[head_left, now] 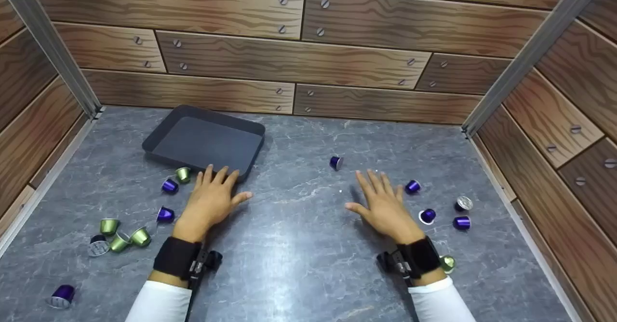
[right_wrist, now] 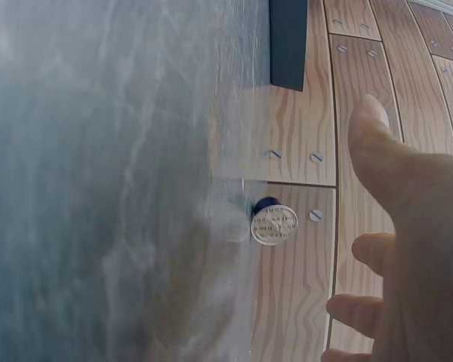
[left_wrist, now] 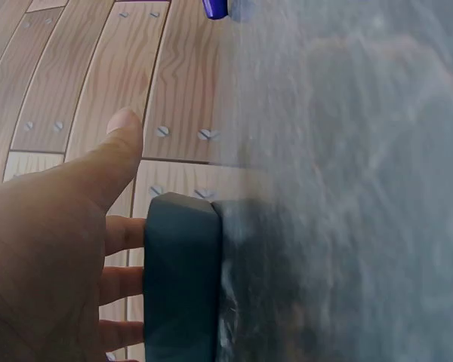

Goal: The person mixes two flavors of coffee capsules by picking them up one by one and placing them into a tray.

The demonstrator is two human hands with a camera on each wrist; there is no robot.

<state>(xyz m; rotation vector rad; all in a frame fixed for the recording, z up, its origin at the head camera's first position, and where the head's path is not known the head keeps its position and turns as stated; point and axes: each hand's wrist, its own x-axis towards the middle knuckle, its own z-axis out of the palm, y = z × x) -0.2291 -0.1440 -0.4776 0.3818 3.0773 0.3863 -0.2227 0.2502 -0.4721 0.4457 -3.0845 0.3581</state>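
My left hand [head_left: 210, 200] is held with fingers straight and spread, the fingertips overlapping the near rim of a dark grey tray [head_left: 205, 136] in the head view. In the left wrist view the tray's wall [left_wrist: 183, 279] stands just beyond those fingers. My right hand [head_left: 384, 209], fingers also spread, holds nothing. Beyond its fingertips lies a purple coffee capsule [head_left: 335, 162], its foil lid [right_wrist: 275, 225] facing the right wrist camera. Another purple capsule [head_left: 412, 186] is just right of that hand. By the left hand are a green capsule [head_left: 183, 174] and a purple capsule [head_left: 165, 214].
Several green capsules [head_left: 140, 236] and a dark purple capsule [head_left: 63, 294] lie at the left. More purple capsules [head_left: 462, 222] are at the right, with a green capsule [head_left: 448, 263] beside the right wrist. Wood-patterned walls [head_left: 231, 57] enclose the grey marbled table [head_left: 289, 245].
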